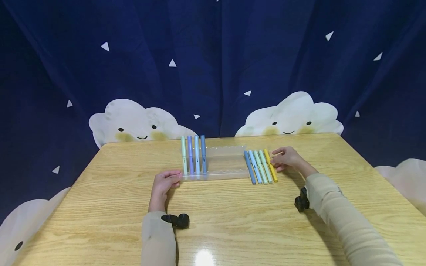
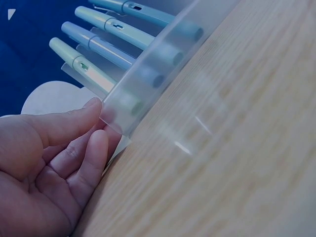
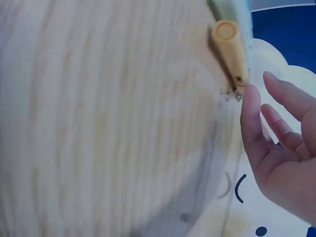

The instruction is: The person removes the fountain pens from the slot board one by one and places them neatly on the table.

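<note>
A clear plastic pen rack (image 1: 223,176) stands mid-table, with several pens in its left part: a pale green pen (image 1: 184,155), a lilac pen (image 1: 190,155), a light blue pen (image 1: 197,155) and a darker blue pen (image 1: 203,155). My left hand (image 1: 166,181) pinches the rack's near left corner; in the left wrist view the thumb (image 2: 74,121) lies against its edge. To the rack's right lies a row of pens, ending in a yellow pen (image 1: 271,165). My right hand (image 1: 288,158) is just right of that pen, fingers loosely bent, holding nothing; contact with the pen is unclear.
Left of the yellow pen lie two pale green pens, a light blue pen (image 1: 255,167) and a dark blue pen (image 1: 249,167), side by side. The wooden table (image 1: 233,221) ends at a dark blue curtain (image 1: 213,66) with clouds. Black wrist cameras sit on both sleeves.
</note>
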`<act>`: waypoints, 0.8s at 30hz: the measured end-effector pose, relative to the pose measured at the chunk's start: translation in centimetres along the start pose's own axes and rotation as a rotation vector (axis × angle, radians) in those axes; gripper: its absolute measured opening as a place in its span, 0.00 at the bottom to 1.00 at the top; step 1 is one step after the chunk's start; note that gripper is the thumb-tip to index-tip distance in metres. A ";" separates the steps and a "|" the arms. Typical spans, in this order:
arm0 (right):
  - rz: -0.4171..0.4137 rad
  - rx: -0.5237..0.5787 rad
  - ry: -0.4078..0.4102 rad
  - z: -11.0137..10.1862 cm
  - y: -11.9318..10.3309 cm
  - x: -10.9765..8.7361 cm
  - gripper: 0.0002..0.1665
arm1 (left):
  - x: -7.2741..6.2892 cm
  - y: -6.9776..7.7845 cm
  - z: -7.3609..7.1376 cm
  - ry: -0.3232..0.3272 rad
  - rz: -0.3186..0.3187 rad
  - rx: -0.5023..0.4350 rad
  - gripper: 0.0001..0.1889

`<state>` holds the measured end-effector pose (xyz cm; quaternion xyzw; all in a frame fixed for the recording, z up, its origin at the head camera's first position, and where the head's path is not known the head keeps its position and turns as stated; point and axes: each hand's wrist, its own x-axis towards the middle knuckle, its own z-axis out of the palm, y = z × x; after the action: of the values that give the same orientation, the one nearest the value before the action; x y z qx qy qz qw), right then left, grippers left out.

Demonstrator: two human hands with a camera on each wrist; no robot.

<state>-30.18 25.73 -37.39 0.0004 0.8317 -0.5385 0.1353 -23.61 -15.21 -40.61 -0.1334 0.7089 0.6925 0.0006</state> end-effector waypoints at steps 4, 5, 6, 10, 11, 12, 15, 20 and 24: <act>-0.015 0.010 0.018 -0.1 -0.3 0.0 0.28 | -0.1 0.0 0.0 -0.005 0.006 -0.001 0.14; -0.016 0.017 0.023 -0.1 -0.4 0.0 0.28 | -0.1 0.1 0.0 -0.005 0.006 -0.003 0.15; -0.022 0.024 0.025 -0.1 -0.5 0.0 0.27 | -0.1 0.1 0.0 -0.006 0.005 -0.004 0.15; -0.051 0.061 0.028 0.1 -1.0 -0.2 0.25 | -0.1 0.1 0.0 -0.010 0.006 -0.006 0.15; -0.055 0.075 0.028 0.2 -1.1 -0.3 0.25 | -0.1 0.1 0.0 -0.012 0.007 -0.006 0.15; -0.060 0.091 0.025 0.4 -1.3 -0.4 0.24 | -0.1 0.1 0.0 -0.014 0.008 -0.004 0.15; -0.074 0.135 0.018 1.0 -1.9 -0.5 0.23 | -0.1 0.1 0.0 -0.017 0.009 -0.001 0.15; -0.116 0.192 0.012 2.2 -3.0 -0.5 0.19 | -0.1 0.2 -0.1 -0.013 0.002 -0.007 0.15; -0.144 0.236 0.001 3.3 -3.6 -0.5 0.16 | -0.2 0.2 0.0 -0.008 -0.003 -0.012 0.15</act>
<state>-29.47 21.35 -35.28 -0.0434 0.7603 -0.6411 0.0948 -23.50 -15.18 -40.36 -0.1317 0.7044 0.6974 0.0035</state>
